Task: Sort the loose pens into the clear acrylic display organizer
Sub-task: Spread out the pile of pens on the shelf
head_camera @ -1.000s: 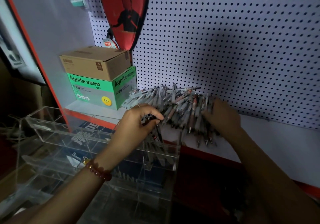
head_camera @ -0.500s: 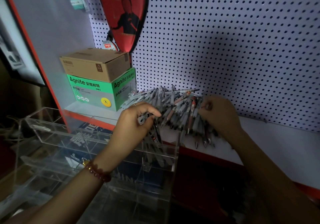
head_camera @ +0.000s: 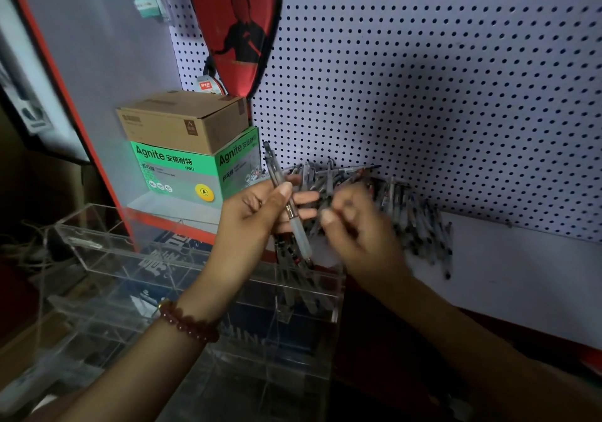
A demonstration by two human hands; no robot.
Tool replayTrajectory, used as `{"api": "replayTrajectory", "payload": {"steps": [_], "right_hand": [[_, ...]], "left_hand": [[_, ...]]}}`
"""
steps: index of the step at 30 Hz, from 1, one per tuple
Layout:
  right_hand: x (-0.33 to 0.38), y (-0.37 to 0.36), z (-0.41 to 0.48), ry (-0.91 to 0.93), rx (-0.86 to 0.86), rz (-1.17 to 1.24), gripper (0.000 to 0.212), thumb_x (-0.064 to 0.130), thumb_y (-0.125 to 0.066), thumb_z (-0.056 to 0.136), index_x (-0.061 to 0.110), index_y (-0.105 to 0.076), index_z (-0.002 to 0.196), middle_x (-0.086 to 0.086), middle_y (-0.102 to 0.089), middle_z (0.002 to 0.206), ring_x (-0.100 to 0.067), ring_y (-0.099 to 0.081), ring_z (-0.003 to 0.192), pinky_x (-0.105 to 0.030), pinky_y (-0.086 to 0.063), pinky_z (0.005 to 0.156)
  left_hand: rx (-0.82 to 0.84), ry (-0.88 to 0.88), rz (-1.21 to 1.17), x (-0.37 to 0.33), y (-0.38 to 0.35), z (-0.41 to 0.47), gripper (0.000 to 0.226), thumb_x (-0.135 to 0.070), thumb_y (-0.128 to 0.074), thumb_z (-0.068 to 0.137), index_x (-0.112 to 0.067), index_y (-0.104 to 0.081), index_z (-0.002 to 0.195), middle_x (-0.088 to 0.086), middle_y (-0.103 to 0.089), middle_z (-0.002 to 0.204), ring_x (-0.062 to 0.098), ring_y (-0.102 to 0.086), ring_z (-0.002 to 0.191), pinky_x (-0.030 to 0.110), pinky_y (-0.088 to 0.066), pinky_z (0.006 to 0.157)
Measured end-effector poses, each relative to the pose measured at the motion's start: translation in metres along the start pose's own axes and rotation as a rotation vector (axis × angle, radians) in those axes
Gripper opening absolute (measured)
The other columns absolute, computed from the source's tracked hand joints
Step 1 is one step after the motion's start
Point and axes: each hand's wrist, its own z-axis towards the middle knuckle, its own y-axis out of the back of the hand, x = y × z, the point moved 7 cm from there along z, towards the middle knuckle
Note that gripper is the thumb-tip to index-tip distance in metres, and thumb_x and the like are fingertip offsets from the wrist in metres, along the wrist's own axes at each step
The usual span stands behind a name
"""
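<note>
- Both hands have lifted off the pile [head_camera: 408, 208]; left hand [head_camera: 255, 214] now pinches one pen [head_camera: 286, 201], tilted, above the organizer's [head_camera: 107, 249] right end.
- Right hand [head_camera: 358, 229] is blurred, fingers curled just beside the pen; grip unclear.
- Pile hugs the shelf's [head_camera: 521, 278] back edge; white shelf shows to its right.

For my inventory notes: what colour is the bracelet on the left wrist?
The bracelet is dark red, made of round beads. It shows best in the head view.
</note>
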Motion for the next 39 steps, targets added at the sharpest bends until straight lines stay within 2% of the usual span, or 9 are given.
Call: {"api": "replayTrajectory", "payload": {"steps": [2, 6, 11, 19, 24, 29, 34, 37, 39], "right_hand": [[-0.038, 0.025, 0.013, -0.139, -0.097, -0.234, 0.027, 0.032, -0.045, 0.097, 0.023, -0.040, 0.072, 0.005, -0.036, 0.052, -0.012, -0.034, 0.044, -0.030, -0.030, 0.046], [-0.105, 0.063, 0.014, -0.556, 0.171, -0.773, 0.052, 0.037, -0.055, 0.093, 0.017, -0.028, 0.052, 0.000, -0.024, 0.050, -0.016, -0.024, 0.045, -0.025, -0.024, 0.047], [-0.117, 0.046, 0.003, -0.666, 0.342, -0.768, 0.061, 0.058, -0.062, 0.081, 0.016, -0.028, 0.052, 0.000, -0.023, 0.047, -0.014, -0.020, 0.040, -0.022, -0.018, 0.044], [-0.116, 0.053, 0.003, -0.753, 0.270, -0.581, 0.049, 0.026, -0.057, 0.089, 0.015, -0.026, 0.052, 0.000, -0.021, 0.049, -0.014, -0.018, 0.043, -0.023, -0.020, 0.046], [-0.071, 0.060, 0.015, -0.527, 0.111, -0.638, 0.036, 0.019, -0.044, 0.098, 0.013, -0.034, 0.064, -0.002, -0.030, 0.054, -0.014, -0.027, 0.046, -0.027, -0.024, 0.045], [-0.001, 0.018, 0.011, -0.143, 0.271, -0.083, 0.012, 0.021, -0.046, 0.098, 0.013, -0.048, 0.090, -0.010, -0.057, 0.063, -0.029, -0.055, 0.055, -0.045, -0.046, 0.055], [0.014, -0.009, -0.006, -0.028, 0.448, -0.043, 0.016, 0.028, -0.051, 0.096, 0.013, -0.053, 0.091, 0.001, -0.051, 0.056, -0.012, -0.046, 0.047, -0.035, -0.036, 0.047], [0.011, -0.008, -0.006, 0.008, 0.412, -0.146, 0.023, 0.037, -0.049, 0.094, 0.017, -0.056, 0.085, 0.005, -0.047, 0.053, -0.010, -0.044, 0.045, -0.025, -0.031, 0.045], [0.011, 0.000, -0.001, 0.010, 0.312, -0.192, 0.035, 0.048, -0.042, 0.090, 0.019, -0.057, 0.077, 0.002, -0.049, 0.052, -0.012, -0.044, 0.044, -0.025, -0.032, 0.044]], "left_hand": [[-0.018, 0.005, -0.008, 0.001, 0.003, 0.000, 0.027, -0.007, -0.045, 0.095, 0.009, -0.060, 0.111, -0.010, -0.074, 0.082, 0.003, -0.070, 0.076, 0.013, -0.051, 0.059], [-0.055, 0.040, -0.007, 0.004, 0.008, 0.000, 0.020, -0.008, -0.051, 0.092, -0.003, -0.064, 0.107, -0.003, -0.075, 0.080, 0.011, -0.070, 0.068, 0.014, -0.051, 0.058], [-0.070, 0.022, 0.006, 0.003, 0.009, 0.001, 0.017, -0.006, -0.054, 0.089, -0.007, -0.065, 0.102, -0.001, -0.074, 0.074, 0.011, -0.069, 0.062, 0.017, -0.053, 0.058], [-0.019, 0.013, -0.010, -0.001, 0.001, 0.001, 0.016, -0.002, -0.054, 0.087, -0.009, -0.065, 0.097, -0.002, -0.073, 0.070, 0.010, -0.068, 0.060, 0.016, -0.052, 0.056], [-0.031, -0.052, 0.014, -0.005, 0.001, -0.002, 0.023, -0.017, -0.062, 0.076, -0.011, -0.066, 0.098, 0.000, -0.075, 0.086, 0.015, -0.071, 0.068, 0.020, -0.055, 0.057], [-0.048, -0.097, 0.022, -0.006, 0.000, -0.002, 0.027, -0.023, -0.063, 0.072, -0.014, -0.069, 0.098, -0.005, -0.075, 0.090, 0.011, -0.071, 0.082, 0.017, -0.051, 0.054], [-0.002, -0.116, 0.019, -0.008, -0.005, -0.003, 0.014, -0.014, -0.065, 0.074, -0.003, -0.067, 0.082, 0.001, -0.067, 0.067, 0.006, -0.064, 0.066, 0.018, -0.052, 0.054], [0.010, -0.142, 0.083, -0.007, -0.006, -0.003, 0.016, -0.008, -0.067, 0.077, -0.017, -0.060, 0.065, -0.007, -0.059, 0.054, 0.006, -0.059, 0.062, 0.018, -0.049, 0.051], [0.017, -0.193, 0.095, -0.008, -0.007, -0.003, 0.021, -0.012, -0.068, 0.075, -0.021, -0.058, 0.060, 0.004, -0.049, 0.049, 0.011, -0.048, 0.056, 0.018, -0.044, 0.050]]}}
